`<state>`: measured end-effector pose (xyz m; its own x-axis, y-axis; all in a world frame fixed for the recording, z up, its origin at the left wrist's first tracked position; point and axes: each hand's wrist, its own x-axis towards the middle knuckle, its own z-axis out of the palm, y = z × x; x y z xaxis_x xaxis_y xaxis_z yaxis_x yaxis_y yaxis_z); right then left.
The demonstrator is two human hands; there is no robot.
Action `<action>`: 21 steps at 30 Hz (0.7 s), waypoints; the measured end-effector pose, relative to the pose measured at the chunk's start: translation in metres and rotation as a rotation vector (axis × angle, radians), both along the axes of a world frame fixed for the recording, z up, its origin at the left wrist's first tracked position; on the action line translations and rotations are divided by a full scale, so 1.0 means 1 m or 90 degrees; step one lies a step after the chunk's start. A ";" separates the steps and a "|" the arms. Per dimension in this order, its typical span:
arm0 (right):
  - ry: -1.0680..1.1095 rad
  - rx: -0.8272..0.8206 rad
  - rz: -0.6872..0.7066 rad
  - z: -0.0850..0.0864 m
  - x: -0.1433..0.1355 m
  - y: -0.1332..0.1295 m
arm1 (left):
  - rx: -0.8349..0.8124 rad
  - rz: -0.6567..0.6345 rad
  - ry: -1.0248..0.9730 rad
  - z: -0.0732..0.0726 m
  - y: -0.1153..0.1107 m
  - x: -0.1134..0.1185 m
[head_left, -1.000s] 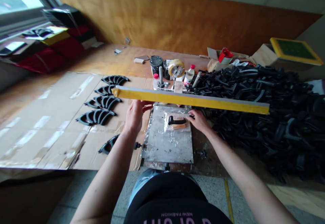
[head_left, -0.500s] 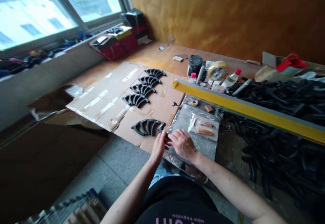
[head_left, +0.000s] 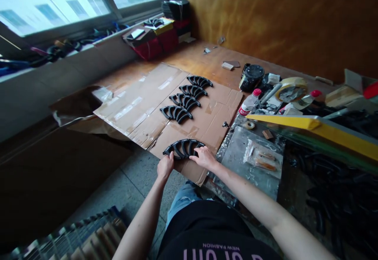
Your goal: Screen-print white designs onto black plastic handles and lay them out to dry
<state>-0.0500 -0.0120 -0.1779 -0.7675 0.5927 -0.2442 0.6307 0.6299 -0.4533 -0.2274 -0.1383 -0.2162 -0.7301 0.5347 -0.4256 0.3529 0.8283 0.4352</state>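
Observation:
A black fan-shaped piece (head_left: 183, 148) with curved ribs lies on the cardboard sheet (head_left: 203, 130) near its front edge. My left hand (head_left: 165, 166) has its fingers closed on the left end of this piece. At the right end, my right hand (head_left: 204, 157) pinches it between thumb and fingers. Beyond it, several similar black fan-shaped pieces (head_left: 176, 114) form an overlapping row on the cardboard.
To the right are a grey board (head_left: 233, 153) with a bag of small tools (head_left: 264, 158), a yellow bar (head_left: 283, 121), a red-capped bottle (head_left: 249, 102), a tape roll (head_left: 291, 89) and a heap of black parts (head_left: 339, 189). Red boxes (head_left: 147, 47) stand by the window.
Both hands have moved apart, from a small dark part between them to the two ends of the nearest fan-shaped piece, which now extends farther right. The camera view has shifted.

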 end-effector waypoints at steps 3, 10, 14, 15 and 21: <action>0.021 -0.048 0.003 0.002 -0.009 -0.005 | -0.035 -0.034 0.051 0.006 0.018 -0.023; 0.008 -0.068 0.009 0.021 -0.003 -0.011 | 0.027 -0.153 0.193 0.031 0.029 -0.011; 0.069 -0.064 -0.041 0.036 0.018 -0.002 | 0.158 -0.258 0.279 0.016 0.023 0.037; 0.085 -0.059 -0.058 0.040 0.025 0.000 | 0.163 -0.258 0.283 0.010 0.023 0.044; 0.151 -0.039 -0.186 0.049 0.081 0.013 | 0.188 -0.303 0.246 -0.012 0.032 0.027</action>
<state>0.0312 0.0007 -0.1293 -0.6071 0.7851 -0.1225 0.6534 0.4056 -0.6392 -0.2008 -0.1060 -0.2283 -0.4563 0.8893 0.0316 0.8256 0.4098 0.3880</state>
